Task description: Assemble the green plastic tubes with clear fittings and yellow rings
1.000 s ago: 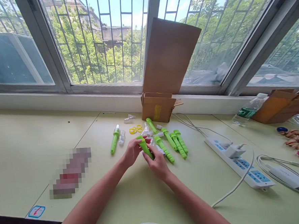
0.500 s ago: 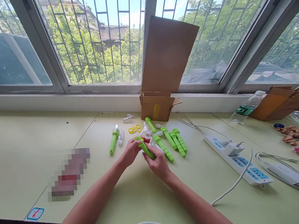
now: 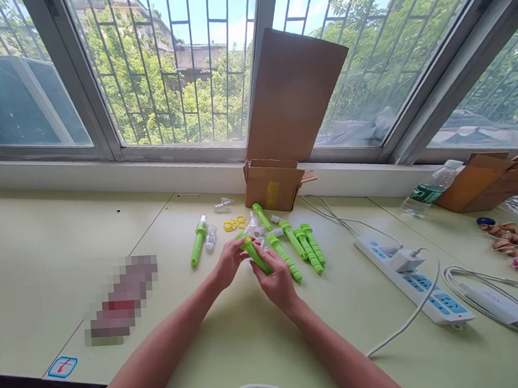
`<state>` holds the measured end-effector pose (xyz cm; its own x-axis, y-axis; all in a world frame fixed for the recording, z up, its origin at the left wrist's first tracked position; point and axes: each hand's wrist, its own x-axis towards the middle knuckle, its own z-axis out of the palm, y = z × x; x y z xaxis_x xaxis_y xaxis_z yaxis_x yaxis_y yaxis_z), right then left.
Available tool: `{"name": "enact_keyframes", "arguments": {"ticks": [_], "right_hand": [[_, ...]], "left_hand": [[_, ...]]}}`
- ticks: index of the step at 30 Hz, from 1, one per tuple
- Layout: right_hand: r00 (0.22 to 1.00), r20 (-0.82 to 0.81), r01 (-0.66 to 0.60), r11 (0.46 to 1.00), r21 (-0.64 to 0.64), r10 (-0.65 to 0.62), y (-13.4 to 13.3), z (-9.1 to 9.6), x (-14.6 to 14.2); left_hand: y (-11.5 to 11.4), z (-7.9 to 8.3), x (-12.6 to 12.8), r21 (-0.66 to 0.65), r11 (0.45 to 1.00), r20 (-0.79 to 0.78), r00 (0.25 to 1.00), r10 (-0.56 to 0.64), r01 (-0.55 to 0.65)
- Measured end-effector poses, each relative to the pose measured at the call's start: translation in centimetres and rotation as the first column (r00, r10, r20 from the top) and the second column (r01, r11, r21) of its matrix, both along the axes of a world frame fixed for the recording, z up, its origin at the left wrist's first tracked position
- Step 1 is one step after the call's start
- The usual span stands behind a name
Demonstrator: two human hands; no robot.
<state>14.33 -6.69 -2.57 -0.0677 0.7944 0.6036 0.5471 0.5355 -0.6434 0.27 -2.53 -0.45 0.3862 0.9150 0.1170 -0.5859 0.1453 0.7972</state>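
Between my two hands is a green ribbed plastic tube (image 3: 257, 258), tilted with its wider collar end up and left. My left hand (image 3: 228, 262) pinches it near that collar. The fingers of my right hand (image 3: 276, 279) wrap round its lower body. Just behind and right of my hands lie several more green tubes (image 3: 284, 258). Left of them, another green tube with a clear tip (image 3: 197, 242) lies beside a clear plastic cap (image 3: 211, 237). Several yellow rings (image 3: 234, 223) and some clear pieces (image 3: 252, 223) are behind my hands.
An open cardboard box (image 3: 271, 187) stands against the window ledge. On the right are a white power strip (image 3: 416, 284) with cables, a coiled charger (image 3: 496, 302), a water bottle (image 3: 434, 189) and small brown items (image 3: 505, 234). A blurred patch (image 3: 123, 302) covers something left.
Both hands stay on the green tube, which has turned slightly and shows more of its body. The view has shifted a little; the other pieces lie where they were.
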Motion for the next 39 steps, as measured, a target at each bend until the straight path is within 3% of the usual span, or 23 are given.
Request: {"name": "enact_keyframes", "arguments": {"ticks": [4,10,23,27,28,30,33,36,39], "right_hand": [[0.996,-0.054,0.070,0.998,-0.002,-0.070,0.1,0.4,0.2],[0.991,-0.075,0.111,0.994,-0.003,-0.111,0.3,0.4,0.5],[0.993,-0.063,0.098,0.995,-0.013,-0.099,0.5,0.0,0.6],[0.993,-0.057,0.106,0.994,-0.013,-0.107,0.6,0.1,0.7],[0.992,-0.054,0.110,0.994,-0.014,-0.111,0.6,0.1,0.7],[0.992,-0.051,0.116,0.993,-0.015,-0.117,0.6,0.1,0.7],[0.992,-0.055,0.117,0.993,-0.011,-0.117,0.6,0.2,0.7],[0.991,-0.061,0.117,0.993,-0.010,-0.117,0.5,0.3,0.7],[0.991,-0.071,0.117,0.993,-0.007,-0.118,0.6,0.3,0.8]], "left_hand": [[1.2,-0.3,-0.9,-0.173,0.984,0.137,0.988,0.068,-0.043],[2.2,-0.8,-2.0,-0.252,0.949,0.078,0.973,0.217,-0.191],[2.6,-1.8,-1.8,-0.152,0.949,-0.052,0.961,0.271,-0.276],[2.5,-2.0,-1.6,0.019,0.932,-0.199,0.912,0.358,-0.362],[2.5,-1.9,-1.5,0.131,0.901,-0.264,0.861,0.434,-0.414],[2.2,-1.8,-1.4,0.428,0.779,-0.374,0.695,0.614,-0.458],[1.8,-1.7,-1.1,0.757,0.572,-0.409,0.453,0.792,-0.316],[1.5,-1.9,-1.0,0.868,0.464,-0.387,0.345,0.855,-0.176],[1.6,-2.1,-1.1,0.904,0.416,-0.376,0.283,0.883,-0.099]]}}
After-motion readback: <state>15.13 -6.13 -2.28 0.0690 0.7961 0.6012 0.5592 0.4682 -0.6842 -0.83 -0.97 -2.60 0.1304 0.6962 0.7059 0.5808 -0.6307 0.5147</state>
